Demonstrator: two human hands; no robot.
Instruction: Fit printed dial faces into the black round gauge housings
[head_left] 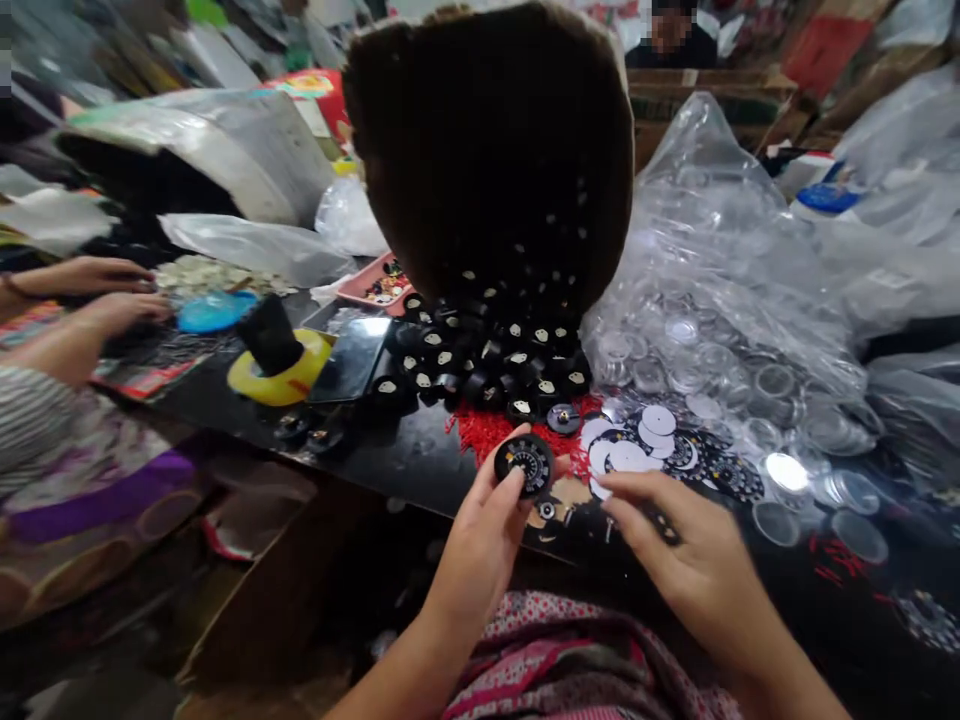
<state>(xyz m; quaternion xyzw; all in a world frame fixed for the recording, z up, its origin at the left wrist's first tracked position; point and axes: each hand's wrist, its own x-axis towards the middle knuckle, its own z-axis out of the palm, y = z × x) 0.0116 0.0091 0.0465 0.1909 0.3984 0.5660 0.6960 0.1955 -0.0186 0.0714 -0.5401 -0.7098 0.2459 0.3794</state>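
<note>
Gripping the round dial [525, 466] in the left hand [487, 510] above the worktop [409, 455], face tipped up, just left of and apart from the right hand [694, 525], half-curled near the white discs [631, 457], but cannot tell if pinching anything.

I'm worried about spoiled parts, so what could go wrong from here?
The left hand has its thumb on the black dial's face, which might smudge it. The loose red pieces could get mixed in with the white discs beside them. The small parts near the table's front edge might get knocked off.
</note>
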